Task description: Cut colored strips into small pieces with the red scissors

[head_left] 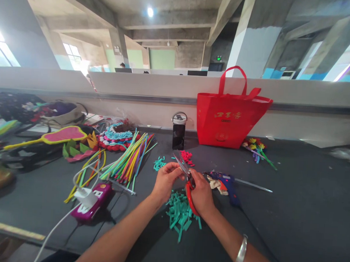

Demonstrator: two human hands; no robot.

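Note:
My right hand [201, 192] is closed around the red handles of a pair of scissors [191, 199], whose blades point up and away to the left. Close by the blades, my left hand [167, 180] has its fingers pinched together; whatever is between them is too small to make out. Below both hands lies a heap of cut green strips [181, 214]. Just beyond them are a small pile of teal pieces [159, 164] and a pile of red pieces [187, 157].
A phone [178, 136] leans on a lidded cup. Behind stands a red bag [230, 120]. To the right lies a blue glue gun [232, 187] with its cord. Colourful craft stems [130, 156] and a purple power strip [92, 202] are at left.

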